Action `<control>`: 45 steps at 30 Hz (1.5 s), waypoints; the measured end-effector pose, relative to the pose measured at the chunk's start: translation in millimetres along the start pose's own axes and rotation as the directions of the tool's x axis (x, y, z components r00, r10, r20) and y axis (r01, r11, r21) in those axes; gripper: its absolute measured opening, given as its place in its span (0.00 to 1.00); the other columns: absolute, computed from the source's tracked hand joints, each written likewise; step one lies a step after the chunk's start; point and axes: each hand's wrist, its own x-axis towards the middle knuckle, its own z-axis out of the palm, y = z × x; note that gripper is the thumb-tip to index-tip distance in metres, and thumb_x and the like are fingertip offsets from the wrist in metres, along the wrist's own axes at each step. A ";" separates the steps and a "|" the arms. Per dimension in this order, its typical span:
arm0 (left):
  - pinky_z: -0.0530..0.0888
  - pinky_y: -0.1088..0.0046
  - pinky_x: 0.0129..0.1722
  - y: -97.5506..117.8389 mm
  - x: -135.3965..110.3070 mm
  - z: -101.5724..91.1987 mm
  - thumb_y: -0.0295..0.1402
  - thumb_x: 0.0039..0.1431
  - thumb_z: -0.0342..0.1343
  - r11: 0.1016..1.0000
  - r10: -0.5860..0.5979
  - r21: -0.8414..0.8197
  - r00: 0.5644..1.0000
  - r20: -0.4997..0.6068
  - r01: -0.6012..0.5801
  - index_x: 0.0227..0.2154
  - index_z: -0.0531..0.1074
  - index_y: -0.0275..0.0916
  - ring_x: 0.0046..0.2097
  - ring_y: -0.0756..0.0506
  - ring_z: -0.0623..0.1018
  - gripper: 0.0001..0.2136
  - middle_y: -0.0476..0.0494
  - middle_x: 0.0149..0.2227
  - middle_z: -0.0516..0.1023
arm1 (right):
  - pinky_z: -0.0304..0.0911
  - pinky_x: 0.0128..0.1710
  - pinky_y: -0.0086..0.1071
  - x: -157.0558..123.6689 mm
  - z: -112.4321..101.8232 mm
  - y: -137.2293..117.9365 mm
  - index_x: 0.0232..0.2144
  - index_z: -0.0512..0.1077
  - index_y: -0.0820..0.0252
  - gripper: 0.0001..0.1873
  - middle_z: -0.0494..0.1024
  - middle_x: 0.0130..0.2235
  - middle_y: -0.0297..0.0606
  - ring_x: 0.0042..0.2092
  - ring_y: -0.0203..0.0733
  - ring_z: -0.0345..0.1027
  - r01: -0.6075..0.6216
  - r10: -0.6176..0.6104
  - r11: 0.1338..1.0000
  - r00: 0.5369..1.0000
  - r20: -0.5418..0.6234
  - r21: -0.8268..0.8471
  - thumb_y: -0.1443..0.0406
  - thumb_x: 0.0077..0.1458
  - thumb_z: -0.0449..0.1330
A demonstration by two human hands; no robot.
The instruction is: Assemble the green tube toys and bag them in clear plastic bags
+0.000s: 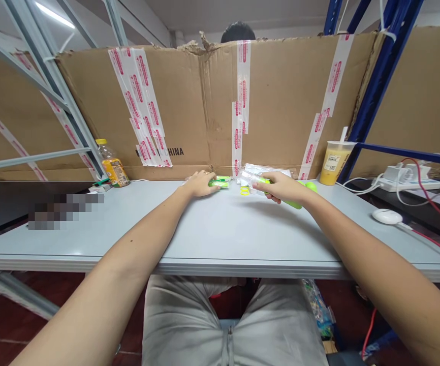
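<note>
My left hand (201, 184) rests at the back of the table, thumb and forefinger closed on a small bright-green packet (222, 181). Part of that packet is hidden under the fingers. To its right, my right hand (281, 187) is wrapped around a green object with a clear plastic end (249, 178); its kind is hard to make out, and the palm hides its middle. Just left of my right fingertips lie yellow-green rings (245, 190). Behind that hand is a clear and white plastic wrapper (268, 169). A rounded green thing (310, 186) shows beyond my right wrist.
Cardboard (182, 112) walls off the table's (205, 229) back edge. A juice bottle (114, 165) stands at the back left, a lidded yellow drink cup (334, 162) at the back right. On the right are a white round device (387, 217) with a red cable and a power strip (410, 183).
</note>
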 end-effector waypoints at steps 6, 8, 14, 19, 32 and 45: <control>0.63 0.56 0.59 3.1 -1.0 6.2 0.57 0.61 0.40 0.997 0.075 0.011 0.995 -0.060 -0.074 0.62 0.63 0.43 0.61 0.35 0.68 0.32 0.36 0.61 0.68 | 0.58 0.22 0.29 1.4 2.1 1.3 0.32 0.64 0.57 0.19 0.70 0.24 0.32 0.21 0.33 0.61 -0.006 0.007 1.000 1.000 -0.008 0.008 0.48 0.59 0.58; 0.61 0.57 0.61 3.7 -0.8 7.5 0.56 0.62 0.39 0.998 0.055 0.011 0.998 -0.032 -0.055 0.63 0.62 0.41 0.62 0.35 0.67 0.33 0.36 0.62 0.68 | 0.58 0.21 0.29 1.9 2.9 1.6 0.31 0.64 0.57 0.19 0.70 0.24 0.32 0.21 0.33 0.61 -0.008 0.008 1.000 1.000 -0.003 0.016 0.48 0.59 0.58; 0.64 0.57 0.57 9.8 2.1 7.1 0.50 0.67 0.32 1.000 0.001 -0.011 0.998 -0.067 -0.002 0.58 0.67 0.39 0.60 0.36 0.69 0.29 0.35 0.58 0.72 | 0.57 0.21 0.29 1.7 3.4 0.9 0.32 0.64 0.57 0.19 0.69 0.24 0.32 0.21 0.33 0.60 -0.027 0.027 0.999 1.000 0.000 0.026 0.48 0.59 0.58; 0.65 0.55 0.55 11.1 10.7 11.9 0.47 0.68 0.31 0.995 -0.011 0.098 0.995 -0.099 0.021 0.50 0.75 0.37 0.57 0.34 0.69 0.29 0.31 0.52 0.74 | 0.58 0.22 0.28 1.3 3.2 0.1 0.33 0.66 0.57 0.19 0.69 0.24 0.32 0.21 0.33 0.60 -0.021 0.021 1.000 1.000 0.001 0.007 0.48 0.59 0.58; 0.71 0.56 0.49 9.0 10.1 3.6 0.47 0.65 0.35 0.996 -0.068 0.062 0.997 -0.026 0.070 0.48 0.74 0.39 0.52 0.34 0.76 0.26 0.34 0.51 0.78 | 0.59 0.21 0.29 2.0 2.9 1.0 0.33 0.67 0.57 0.18 0.70 0.24 0.32 0.21 0.33 0.61 -0.010 0.010 1.000 1.000 0.010 -0.003 0.48 0.60 0.58; 0.69 0.56 0.53 17.4 -4.1 -3.2 0.50 0.64 0.37 0.997 -0.066 0.032 0.997 -0.048 0.068 0.49 0.75 0.41 0.56 0.34 0.74 0.26 0.36 0.55 0.76 | 0.58 0.22 0.29 2.4 3.6 3.6 0.34 0.66 0.57 0.20 0.70 0.24 0.32 0.21 0.33 0.61 -0.019 0.019 1.000 1.000 0.005 0.013 0.47 0.58 0.58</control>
